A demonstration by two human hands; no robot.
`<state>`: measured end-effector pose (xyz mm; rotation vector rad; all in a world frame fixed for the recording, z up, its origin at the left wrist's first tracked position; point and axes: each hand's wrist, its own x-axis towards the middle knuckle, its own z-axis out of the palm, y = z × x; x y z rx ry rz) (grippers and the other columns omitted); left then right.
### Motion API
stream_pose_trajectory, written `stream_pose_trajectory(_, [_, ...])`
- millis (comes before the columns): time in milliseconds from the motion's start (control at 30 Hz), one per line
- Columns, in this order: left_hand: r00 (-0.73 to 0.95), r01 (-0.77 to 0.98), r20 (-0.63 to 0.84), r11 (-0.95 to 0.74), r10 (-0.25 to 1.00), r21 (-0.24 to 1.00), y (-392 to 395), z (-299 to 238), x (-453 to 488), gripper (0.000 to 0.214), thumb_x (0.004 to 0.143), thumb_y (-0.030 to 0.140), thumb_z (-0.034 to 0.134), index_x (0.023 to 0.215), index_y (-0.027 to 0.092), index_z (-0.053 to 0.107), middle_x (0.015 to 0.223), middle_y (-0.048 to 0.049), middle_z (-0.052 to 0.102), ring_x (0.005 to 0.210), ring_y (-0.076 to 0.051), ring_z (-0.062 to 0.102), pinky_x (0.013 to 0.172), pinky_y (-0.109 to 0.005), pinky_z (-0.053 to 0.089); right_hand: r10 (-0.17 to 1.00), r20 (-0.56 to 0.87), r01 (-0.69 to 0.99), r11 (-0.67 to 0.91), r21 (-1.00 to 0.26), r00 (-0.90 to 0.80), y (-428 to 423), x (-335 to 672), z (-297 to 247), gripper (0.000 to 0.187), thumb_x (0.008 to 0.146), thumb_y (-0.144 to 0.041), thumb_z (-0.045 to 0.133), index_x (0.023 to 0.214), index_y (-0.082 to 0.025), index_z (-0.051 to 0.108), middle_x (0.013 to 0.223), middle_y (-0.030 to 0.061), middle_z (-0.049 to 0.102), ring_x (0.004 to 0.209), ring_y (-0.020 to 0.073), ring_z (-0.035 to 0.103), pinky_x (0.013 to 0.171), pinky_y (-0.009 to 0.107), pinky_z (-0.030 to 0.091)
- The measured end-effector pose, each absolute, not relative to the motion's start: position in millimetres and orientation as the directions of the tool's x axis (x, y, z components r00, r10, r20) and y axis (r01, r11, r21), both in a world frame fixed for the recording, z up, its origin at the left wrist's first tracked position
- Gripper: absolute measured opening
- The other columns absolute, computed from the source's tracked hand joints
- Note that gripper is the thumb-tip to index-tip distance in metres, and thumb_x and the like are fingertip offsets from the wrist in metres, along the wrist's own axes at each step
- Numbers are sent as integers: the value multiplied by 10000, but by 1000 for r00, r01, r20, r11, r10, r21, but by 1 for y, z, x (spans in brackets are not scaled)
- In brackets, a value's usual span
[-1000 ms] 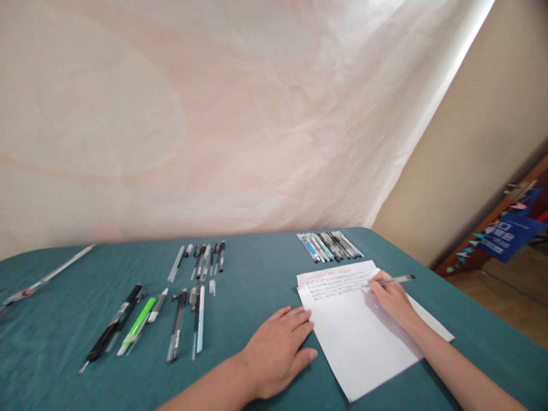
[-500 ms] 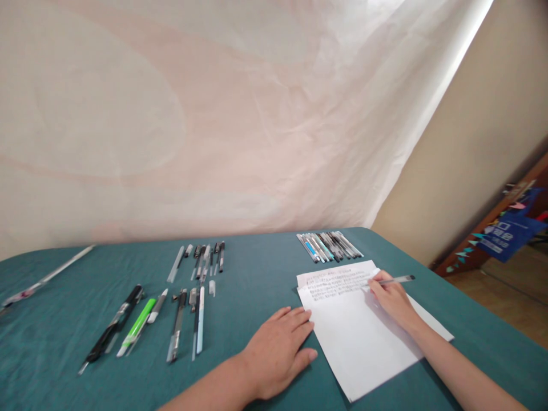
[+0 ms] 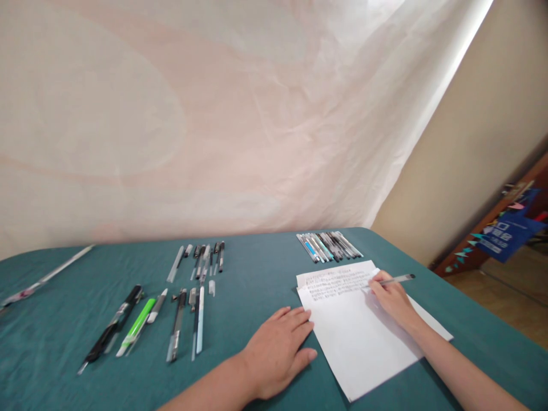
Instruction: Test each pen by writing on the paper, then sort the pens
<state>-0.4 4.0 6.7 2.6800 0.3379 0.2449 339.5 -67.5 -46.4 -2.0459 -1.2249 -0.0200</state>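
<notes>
My right hand (image 3: 390, 297) grips a clear-barrelled pen (image 3: 397, 279) with a dark end, its tip at the last written line on a white sheet of paper (image 3: 363, 342). Several rows of small handwriting (image 3: 334, 285) cover the sheet's upper part; the words are too small to read. Flat on the table, my left hand (image 3: 282, 351) has its fingers stretched toward the paper's left edge, the fingertips at or just over it. Another sheet's edge shows beneath the top one.
A row of several pens (image 3: 329, 246) lies beyond the paper on the green tablecloth (image 3: 257, 279). To the left are a green pen (image 3: 137, 326), a black pen (image 3: 112, 328), other pen parts and a small cap (image 3: 212, 287). A long clear strip (image 3: 51, 274) lies far left.
</notes>
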Motion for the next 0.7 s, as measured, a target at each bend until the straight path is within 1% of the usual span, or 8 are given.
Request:
stream_pose_trajectory(267, [955,193,121,-875,272,444,4,8,0,455,881,421,282,1279,224,384,1368,-50,351,1256,-196,295,1053,-382,175,758,344,742,-264,-616,554,-67,338,-44,178,726,-284,416,574,-199,453,508,-39,465,490,119,454,486,240,337])
stream_pose_trajectory(400, [955,189,124,-875,270,445,4,7,0,456,881,419,283,1282,224,381,1365,-51,355,1254,-198,299,1051,-385,180,733,369,730,-248,-637,572,-67,336,-43,168,712,-279,437,567,-197,456,506,-37,461,497,115,448,481,231,333])
stream_pose_trajectory(467, [954,190,125,-874,271,448,4,8,0,457,882,419,280,1282,223,382,1365,-51,355,1253,-199,300,1051,-385,181,714,347,680,-243,-692,608,-67,337,-46,169,714,-295,451,576,-196,453,483,-46,438,464,106,426,452,220,321])
stream_pose_trajectory(600, [954,190,121,-869,273,456,4,8,-1,459,881,427,277,1280,225,382,1368,-50,349,1256,-198,293,1052,-386,183,661,255,498,-207,-842,706,-67,341,-51,187,726,-346,470,614,-198,450,448,-64,411,386,86,365,384,202,287])
stream_pose_trajectory(633, [954,190,123,-868,274,458,3,8,-2,461,880,428,279,1278,222,383,1368,-51,350,1256,-198,292,1052,-384,183,656,248,477,-195,-857,713,-68,340,-50,195,729,-358,475,621,-197,451,449,-63,416,382,84,364,379,200,285])
stream_pose_trajectory(700, [949,196,133,-865,287,462,2,7,-3,465,876,431,288,1275,213,384,1364,-57,356,1253,-201,296,1051,-384,189,673,258,488,-175,-855,693,-67,333,-44,215,738,-384,484,638,-195,462,454,-57,430,391,87,382,383,201,299])
